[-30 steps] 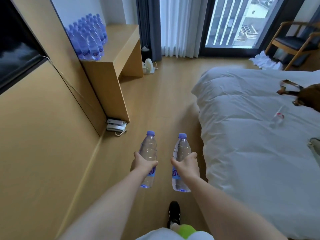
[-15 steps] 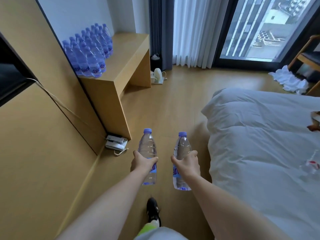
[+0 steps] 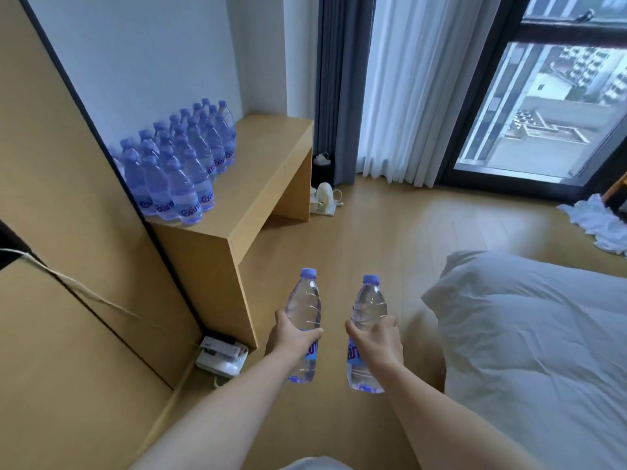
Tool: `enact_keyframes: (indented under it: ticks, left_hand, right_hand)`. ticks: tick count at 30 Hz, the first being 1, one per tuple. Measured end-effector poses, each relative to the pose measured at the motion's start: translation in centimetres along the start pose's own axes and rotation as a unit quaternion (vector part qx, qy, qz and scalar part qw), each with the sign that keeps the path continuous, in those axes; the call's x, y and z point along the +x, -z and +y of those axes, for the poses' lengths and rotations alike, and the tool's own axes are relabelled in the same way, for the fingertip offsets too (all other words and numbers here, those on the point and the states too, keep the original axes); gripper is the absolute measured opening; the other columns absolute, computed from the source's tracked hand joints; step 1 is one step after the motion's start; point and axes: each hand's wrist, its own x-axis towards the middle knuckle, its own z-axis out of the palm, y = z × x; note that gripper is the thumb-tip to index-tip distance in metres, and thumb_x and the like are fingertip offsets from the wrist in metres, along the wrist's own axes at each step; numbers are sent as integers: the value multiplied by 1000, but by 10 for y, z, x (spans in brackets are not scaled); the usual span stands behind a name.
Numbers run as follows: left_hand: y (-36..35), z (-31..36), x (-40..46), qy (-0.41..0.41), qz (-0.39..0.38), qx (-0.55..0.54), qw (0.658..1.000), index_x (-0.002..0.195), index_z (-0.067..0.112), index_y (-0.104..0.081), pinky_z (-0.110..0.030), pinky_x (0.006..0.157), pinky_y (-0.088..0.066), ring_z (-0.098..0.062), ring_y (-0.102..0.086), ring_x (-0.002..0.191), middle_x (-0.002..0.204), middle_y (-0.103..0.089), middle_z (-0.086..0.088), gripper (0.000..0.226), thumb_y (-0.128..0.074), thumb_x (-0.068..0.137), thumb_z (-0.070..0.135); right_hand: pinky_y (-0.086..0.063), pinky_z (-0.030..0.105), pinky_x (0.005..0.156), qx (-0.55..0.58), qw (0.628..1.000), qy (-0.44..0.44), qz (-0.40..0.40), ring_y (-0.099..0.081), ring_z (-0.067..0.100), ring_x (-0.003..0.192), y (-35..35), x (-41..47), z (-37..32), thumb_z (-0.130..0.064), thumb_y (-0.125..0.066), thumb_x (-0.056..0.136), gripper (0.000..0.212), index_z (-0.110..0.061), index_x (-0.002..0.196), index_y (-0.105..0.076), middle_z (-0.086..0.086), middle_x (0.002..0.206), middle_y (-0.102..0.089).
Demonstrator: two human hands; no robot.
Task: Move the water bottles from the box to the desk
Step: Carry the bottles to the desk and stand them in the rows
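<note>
Bottles [image 3: 303, 310] gripped upright in both hands [image 3: 291, 337], bare desk [image 3: 268, 157] edge ahead-left.

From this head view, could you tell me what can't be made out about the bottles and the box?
- Box: outside the head view.
- Bottles on the desk: the rear bottles hide behind the front ones, so no count.
- Held bottles' labels: left hand and right hand cover them.

I have a single head-worn wide view, looking forward and down over both forearms, close to the wooden floor [image 3: 390, 232], toward the tan wooden desk [image 3: 268, 154] ahead-left.
</note>
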Motion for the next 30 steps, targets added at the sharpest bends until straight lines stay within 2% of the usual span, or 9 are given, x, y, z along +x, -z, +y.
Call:
enact_keyframes:
  ticks: [5, 9, 13, 15, 18, 22, 24, 26, 30]
  left_hand:
    - [14, 39, 64, 0, 15, -33, 999, 117, 20, -39, -39, 88, -52, -26, -61, 97, 110, -60, -4, 69, -82, 65, 36]
    - [17, 62, 112, 15, 29, -53, 998, 113, 21, -39, -41, 88, -53, -25, -62, 95, 107, -61, -3, 68, -83, 64, 37]
    - [14, 87, 165, 33, 49, -72, 996, 108, 22, -39, -42, 87, -53, -24, -64, 91, 102, -62, -2, 64, -83, 64, 37]
    - [12, 103, 194, 44, 63, -74, 994, 107, 22, -40, -42, 87, -53, -24, -64, 90, 100, -63, -1, 62, -82, 65, 38]
    - [9, 131, 235, 64, 84, -94, 990, 108, 24, -41, -39, 85, -53, -21, -64, 89, 99, -63, 2, 59, -80, 67, 39]
    - [13, 171, 282, 81, 110, -134, 982, 106, 27, -40, -26, 62, -46, -12, -62, 80, 91, -61, 7, 56, -80, 69, 40]
    - [17, 188, 301, 85, 121, -156, 977, 105, 26, -42, -25, 58, -44, -12, -62, 78, 90, -62, 5, 54, -79, 69, 41]
    - [20, 198, 319, 93, 125, -169, 973, 107, 24, -44, -28, 64, -48, -16, -64, 82, 93, -64, 1, 55, -80, 69, 41]
    - [28, 211, 358, 102, 131, -185, 969, 110, 22, -45, -39, 84, -54, -21, -66, 89, 99, -65, -2, 57, -80, 69, 40]
  right_hand:
    - [-50, 35, 67, -10, 1000, 11, 3, -62, 30, 87, -19, 66, -47, -52, -69, 78, 58, -12, 99, -32, 12, 108, -58]
    - [-51, 38, 74, 19, 999, 14, -22, -62, 30, 91, -40, 122, -81, -51, -68, 77, 57, -11, 98, -33, 7, 103, -54]
    - [-40, 29, 57, -1, 997, 46, -60, -60, 25, 82, -62, 187, -116, -52, -66, 76, 54, -12, 98, -36, 4, 99, -56]
    - [-42, 30, 59, 7, 995, 56, -81, -62, 24, 80, -74, 224, -135, -51, -66, 76, 52, -12, 97, -37, 2, 94, -57]
    - [-44, 30, 58, 17, 990, 73, -118, -60, 14, 72, -84, 275, -164, -50, -67, 75, 48, -17, 91, -36, -4, 87, -56]
    - [-44, 29, 57, -13, 983, 109, -150, -58, 12, 72, -88, 340, -207, -54, -67, 74, 48, -21, 86, -34, -5, 86, -56]
    - [-45, 29, 57, -19, 979, 122, -161, -59, 13, 72, -90, 367, -229, -56, -66, 73, 49, -21, 86, -33, -4, 87, -56]
    - [-48, 30, 58, -29, 975, 129, -178, -61, 14, 73, -94, 389, -247, -58, -66, 73, 52, -21, 89, -34, -4, 88, -57]
    - [-50, 30, 59, -39, 966, 152, -208, -62, 14, 73, -111, 426, -275, -62, -66, 73, 56, -20, 92, -35, -3, 89, -57]
